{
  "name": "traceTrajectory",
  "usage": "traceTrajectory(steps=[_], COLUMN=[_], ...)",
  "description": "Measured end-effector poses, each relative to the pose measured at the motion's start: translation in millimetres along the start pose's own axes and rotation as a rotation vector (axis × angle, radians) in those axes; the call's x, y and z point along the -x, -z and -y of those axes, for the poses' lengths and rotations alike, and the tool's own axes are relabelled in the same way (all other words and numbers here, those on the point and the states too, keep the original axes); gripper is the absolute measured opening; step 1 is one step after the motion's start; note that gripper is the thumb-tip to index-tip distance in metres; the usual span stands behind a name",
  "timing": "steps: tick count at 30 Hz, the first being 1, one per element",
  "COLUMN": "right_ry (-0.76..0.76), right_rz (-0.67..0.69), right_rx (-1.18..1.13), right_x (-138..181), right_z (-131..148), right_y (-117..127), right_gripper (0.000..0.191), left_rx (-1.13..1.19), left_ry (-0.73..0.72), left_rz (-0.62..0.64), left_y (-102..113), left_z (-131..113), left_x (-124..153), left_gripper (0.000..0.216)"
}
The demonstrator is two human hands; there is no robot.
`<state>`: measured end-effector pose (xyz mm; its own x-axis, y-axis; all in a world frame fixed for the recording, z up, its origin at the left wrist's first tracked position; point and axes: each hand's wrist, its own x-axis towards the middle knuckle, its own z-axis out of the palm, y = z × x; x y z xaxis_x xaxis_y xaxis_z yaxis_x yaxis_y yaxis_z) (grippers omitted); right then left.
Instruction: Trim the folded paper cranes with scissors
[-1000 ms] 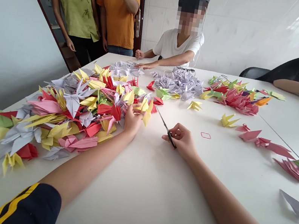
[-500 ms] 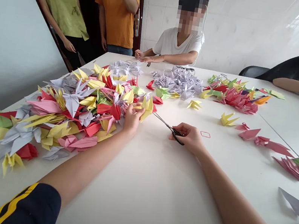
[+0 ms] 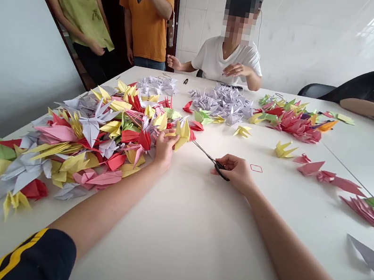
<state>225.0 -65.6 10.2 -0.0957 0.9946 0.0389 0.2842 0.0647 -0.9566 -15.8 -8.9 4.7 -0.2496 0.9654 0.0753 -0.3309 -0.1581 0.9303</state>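
Note:
My left hand (image 3: 164,148) pinches a yellow paper crane (image 3: 182,134) at the right edge of a big heap of coloured paper cranes (image 3: 90,136). My right hand (image 3: 237,171) grips the black handles of a pair of scissors (image 3: 211,159), whose thin blades point left towards the yellow crane. Both hands rest low over the white table (image 3: 192,236).
A person in a white shirt (image 3: 230,61) sits across with hands raised, behind a pile of pale lilac cranes (image 3: 224,102). A red and pink crane pile (image 3: 294,119) lies at the back right, loose cranes to the right. Two people stand by the door; another sits at far right.
My left hand lifted the yellow crane out of the heap's edge. My right hand turned the scissors so the blades point at it. The person opposite raised both hands off the table.

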Motion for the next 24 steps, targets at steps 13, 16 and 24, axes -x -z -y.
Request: traceTrajectory(steps=[13,16,24], right_ry=[-0.011,-0.029,-0.059], right_rz=[-0.001,0.009,0.085], right_rx=[0.018,-0.008,-0.125], right_x=[0,0,-1], right_z=[2,3,4], right_y=[-2,-2,14], right_gripper=[0.037,0.037,0.044], left_rx=[-0.096,-0.085,-0.060], left_ry=[0.028,0.034,0.021], left_rz=[0.094,0.095,0.074], left_y=[-4,-4,-2], left_z=[-8,-7,-3], left_x=[8,8,5], left_gripper=[0.041,0.042,0.044])
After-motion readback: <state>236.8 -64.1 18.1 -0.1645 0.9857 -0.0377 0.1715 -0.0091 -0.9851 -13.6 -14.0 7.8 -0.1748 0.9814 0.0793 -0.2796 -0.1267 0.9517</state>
